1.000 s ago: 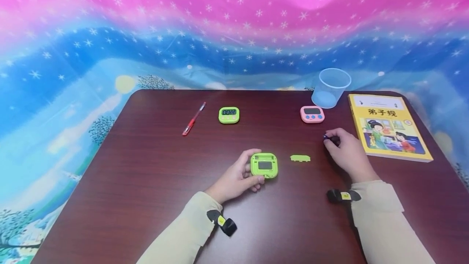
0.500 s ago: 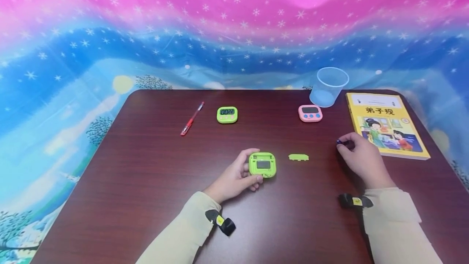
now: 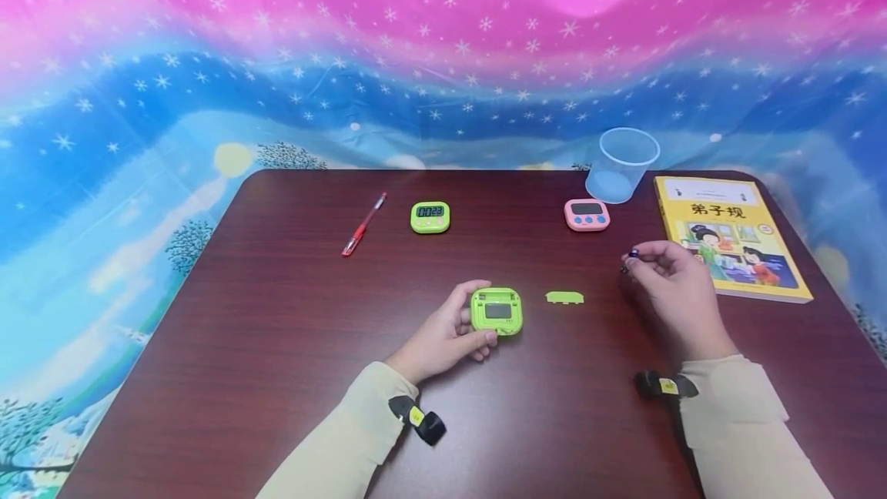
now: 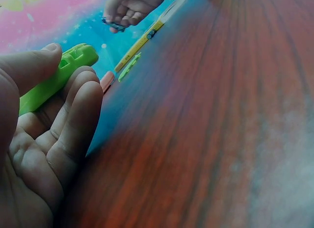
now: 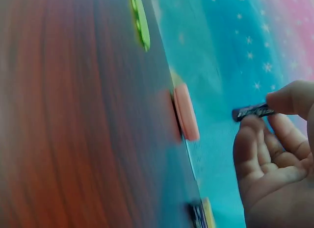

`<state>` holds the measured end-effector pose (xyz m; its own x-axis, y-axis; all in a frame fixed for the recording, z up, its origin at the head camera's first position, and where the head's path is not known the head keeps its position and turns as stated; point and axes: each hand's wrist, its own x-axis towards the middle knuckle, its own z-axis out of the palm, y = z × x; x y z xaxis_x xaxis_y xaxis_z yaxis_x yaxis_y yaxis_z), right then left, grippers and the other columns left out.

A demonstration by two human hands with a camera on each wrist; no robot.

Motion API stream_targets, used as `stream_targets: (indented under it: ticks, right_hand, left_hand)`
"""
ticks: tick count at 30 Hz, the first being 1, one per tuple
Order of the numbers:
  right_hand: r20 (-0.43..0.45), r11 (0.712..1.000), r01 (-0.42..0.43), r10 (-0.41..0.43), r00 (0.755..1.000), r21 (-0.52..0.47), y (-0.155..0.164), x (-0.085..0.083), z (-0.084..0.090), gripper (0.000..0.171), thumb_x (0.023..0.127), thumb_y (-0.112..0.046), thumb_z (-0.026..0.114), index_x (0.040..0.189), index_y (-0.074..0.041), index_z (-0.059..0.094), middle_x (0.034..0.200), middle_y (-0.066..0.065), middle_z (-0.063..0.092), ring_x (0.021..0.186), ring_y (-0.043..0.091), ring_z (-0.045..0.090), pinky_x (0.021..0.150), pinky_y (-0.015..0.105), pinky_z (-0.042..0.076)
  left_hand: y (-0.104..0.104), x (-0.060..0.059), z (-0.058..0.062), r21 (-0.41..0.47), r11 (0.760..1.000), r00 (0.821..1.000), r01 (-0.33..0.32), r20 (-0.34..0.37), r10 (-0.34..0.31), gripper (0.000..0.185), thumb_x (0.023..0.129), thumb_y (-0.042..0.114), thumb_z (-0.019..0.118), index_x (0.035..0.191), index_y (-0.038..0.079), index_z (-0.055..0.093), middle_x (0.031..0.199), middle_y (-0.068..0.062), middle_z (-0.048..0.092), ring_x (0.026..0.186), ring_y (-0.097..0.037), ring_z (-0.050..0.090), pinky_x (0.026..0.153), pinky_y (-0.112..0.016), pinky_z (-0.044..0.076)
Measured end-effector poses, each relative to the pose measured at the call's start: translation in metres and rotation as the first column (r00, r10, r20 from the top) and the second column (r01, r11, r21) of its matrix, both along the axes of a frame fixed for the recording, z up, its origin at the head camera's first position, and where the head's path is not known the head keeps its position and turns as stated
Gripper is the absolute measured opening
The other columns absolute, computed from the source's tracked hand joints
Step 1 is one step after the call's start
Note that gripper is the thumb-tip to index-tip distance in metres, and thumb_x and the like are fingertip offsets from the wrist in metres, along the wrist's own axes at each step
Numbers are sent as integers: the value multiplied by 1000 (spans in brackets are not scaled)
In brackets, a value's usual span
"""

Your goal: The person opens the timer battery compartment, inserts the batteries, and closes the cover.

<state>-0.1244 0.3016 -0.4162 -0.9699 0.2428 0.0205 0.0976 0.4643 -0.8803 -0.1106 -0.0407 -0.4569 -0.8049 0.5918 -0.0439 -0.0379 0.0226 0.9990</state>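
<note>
Between right hand [image 3: 675, 283] fingertips, small battery [image 3: 632, 254]

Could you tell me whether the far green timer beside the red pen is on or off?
On. The far green timer shows lit digits on its dark screen in the head view, whereas the pink timer near the cup shows a blank screen.

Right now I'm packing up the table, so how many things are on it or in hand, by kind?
Square digital timers: 3 (two green, one pink)
Green battery cover: 1
Small dark battery: 1
Red pen: 1
Clear plastic cup: 1
Yellow picture book: 1
Total: 8
</note>
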Motion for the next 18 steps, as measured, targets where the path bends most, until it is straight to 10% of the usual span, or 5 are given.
stream_targets:
  ticks: [4, 18]
  right_hand:
    - [-26, 985, -50, 46, 999, -167, -12, 2, 2, 36, 96, -20, 70, 127, -4, 64, 98, -7, 72, 85, 7, 69, 77, 13, 56]
    - [-80, 960, -280, 281, 956, 26, -56, 15, 4, 21, 91, -20, 76, 110, -10, 74, 98, 3, 74, 81, 13, 66, 68, 18, 56]
  left_hand:
    - [0, 0, 0, 9, 1000, 1000, -2, -1, 2, 74, 94, 0, 67, 154, 13, 25, 103, -26, 69, 74, -21, 66, 65, -37, 62]
    - [-1, -1, 0, 9, 1000, 999, 25, -21, -25, 75, 93, 0, 68, 154, 13, 26, 104, -25, 70, 75, -24, 68, 66, -39, 62]
